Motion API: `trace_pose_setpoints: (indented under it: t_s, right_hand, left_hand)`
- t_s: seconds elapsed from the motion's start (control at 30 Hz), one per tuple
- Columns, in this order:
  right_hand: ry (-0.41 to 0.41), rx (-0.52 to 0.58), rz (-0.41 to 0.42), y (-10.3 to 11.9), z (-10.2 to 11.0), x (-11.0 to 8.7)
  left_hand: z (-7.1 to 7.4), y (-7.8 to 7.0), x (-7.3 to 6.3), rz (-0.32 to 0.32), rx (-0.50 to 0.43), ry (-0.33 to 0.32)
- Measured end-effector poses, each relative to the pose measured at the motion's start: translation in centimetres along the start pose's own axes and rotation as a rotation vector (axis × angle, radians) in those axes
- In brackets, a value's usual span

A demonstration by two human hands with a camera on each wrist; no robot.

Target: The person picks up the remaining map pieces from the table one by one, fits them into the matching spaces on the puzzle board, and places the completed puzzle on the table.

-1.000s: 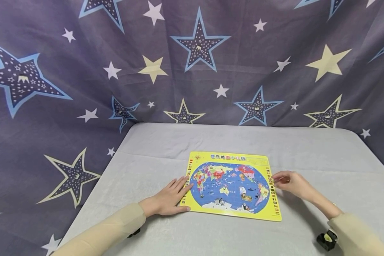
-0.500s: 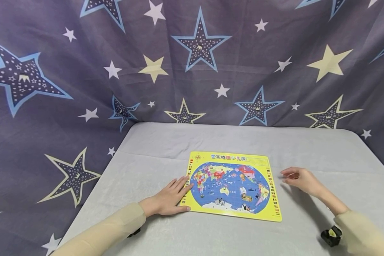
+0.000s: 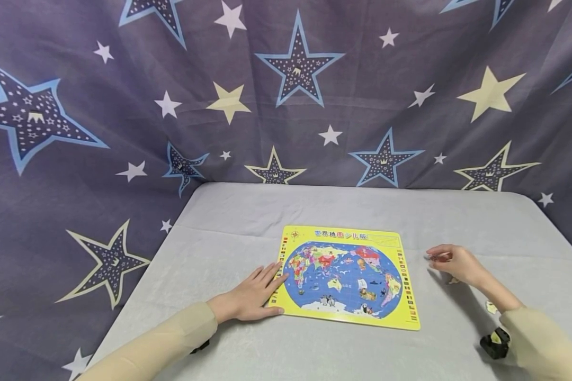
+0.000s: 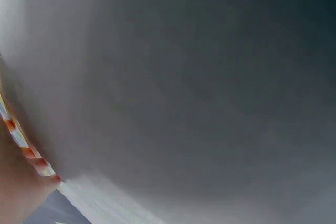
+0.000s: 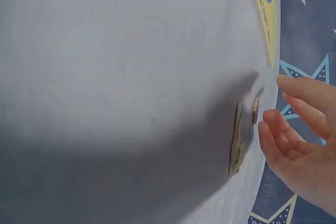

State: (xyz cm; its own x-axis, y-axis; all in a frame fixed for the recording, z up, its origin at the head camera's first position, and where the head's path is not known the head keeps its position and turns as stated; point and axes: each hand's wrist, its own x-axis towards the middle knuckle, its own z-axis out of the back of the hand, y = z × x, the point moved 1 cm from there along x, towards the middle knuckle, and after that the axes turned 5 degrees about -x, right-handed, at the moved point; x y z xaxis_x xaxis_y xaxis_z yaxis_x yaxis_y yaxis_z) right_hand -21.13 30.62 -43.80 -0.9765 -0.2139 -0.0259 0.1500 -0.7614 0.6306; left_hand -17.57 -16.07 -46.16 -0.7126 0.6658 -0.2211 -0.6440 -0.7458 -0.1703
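A yellow-bordered world map board (image 3: 345,317) with Chinese characters along its top lies flat on the table. My left hand (image 3: 251,293) rests on its left edge, fingers spread and thumb at the lower corner. To the right of the board, my right hand (image 3: 457,264) hovers low with loosely bent fingers. In the right wrist view, that hand's thumb and fingers stand apart with nothing between them. Close by its fingertips lie a flat pale piece (image 5: 236,140) and a smaller piece (image 5: 255,111). Another small pale piece (image 3: 491,307) shows beside the right wrist.
A light grey cloth covers the table (image 3: 229,222). Behind it and along the left side hangs a dark curtain (image 3: 310,121) printed with stars. A black device (image 3: 495,343) is strapped at the right sleeve.
My right hand has moved off the board's right edge, further to the right. Small pieces have come into view under its palm and wrist. The left hand and the board stay put.
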Motion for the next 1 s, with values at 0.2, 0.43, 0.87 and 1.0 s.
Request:
trace_pose_setpoints:
  t_s: [0.2, 0.43, 0.87, 1.0]
  right_hand:
    - [-0.007, -0.04, -0.014, -0.6, 0.0, 0.4]
    - [-0.008, -0.057, -0.024, -1.0, -0.1, 0.7]
    - [0.024, -0.088, -0.039, -1.6, -0.1, 1.5]
    - [0.037, -0.09, -0.039, -1.8, -0.1, 1.6]
  left_hand:
    - [-0.1, 0.0, 0.0, 0.0, 0.001, 0.0]
    - [-0.1, 0.0, 0.0, -0.005, 0.005, -0.005]
    - [-0.3, 0.2, 0.1, -0.003, 0.006, -0.01]
    - [-0.4, 0.2, 0.1, 0.004, 0.001, -0.003]
